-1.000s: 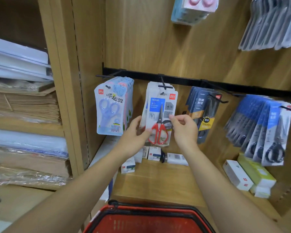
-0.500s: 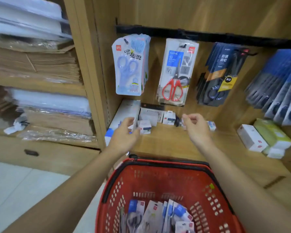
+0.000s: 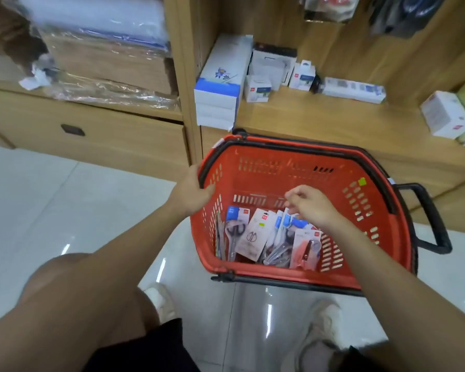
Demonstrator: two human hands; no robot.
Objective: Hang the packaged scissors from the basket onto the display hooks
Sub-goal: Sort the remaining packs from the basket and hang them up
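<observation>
Your left hand grips the rim of the red plastic shopping basket at its far left corner. The thumb is hooked over the inside of the wall. Your right hand is down inside the basket, well apart from the left one, with its fingers curled downward. Its fingertips are right at the top of a blue-topped pack, but you cannot tell if they pinch it or only touch it.

The packaged scissors sit at the bottom of the basket, just under your right hand and to the right of your left hand. They stand on end in a leaning row. Each pack's long side runs from the basket floor upward, and the top ends tip toward the far wall, away from you. In the pack nearest your left hand, the grey-handled scissors have their handles up and their blades pointing down.

Half a second ago both your hands were up over the far rim, free and touching nothing. Since then your left hand has taken the rim and your right hand has dropped in among the packs. Your view has tipped down too, so the hanging packs that showed in full then are now cut off at the top edge.

Past your hands is the wooden shelf with small white boxes. The basket's black handle sticks out to the right of your right hand.
</observation>
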